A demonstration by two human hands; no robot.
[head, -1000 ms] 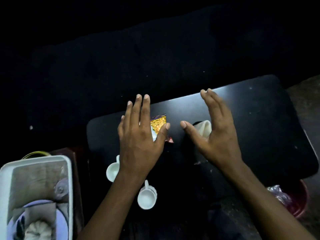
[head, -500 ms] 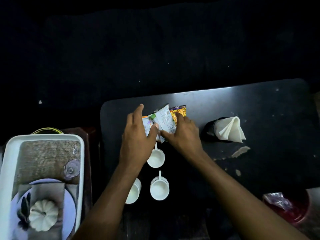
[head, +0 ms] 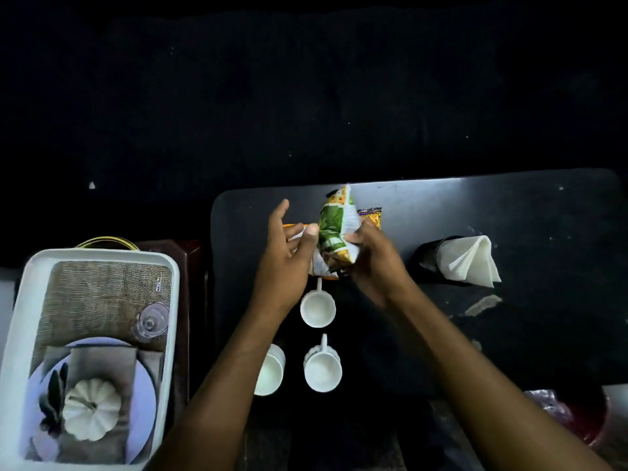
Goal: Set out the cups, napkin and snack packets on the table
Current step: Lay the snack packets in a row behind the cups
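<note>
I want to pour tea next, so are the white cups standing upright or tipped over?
Upright. All three white cups show round open mouths facing up, standing on the black table.

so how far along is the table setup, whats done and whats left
Done, it seems: three white cups stand on the table, and the napkin sits in its black holder. In hand: the right hand lifts the green snack packet, left hand open beside it. Left: laying out the packets.
</note>
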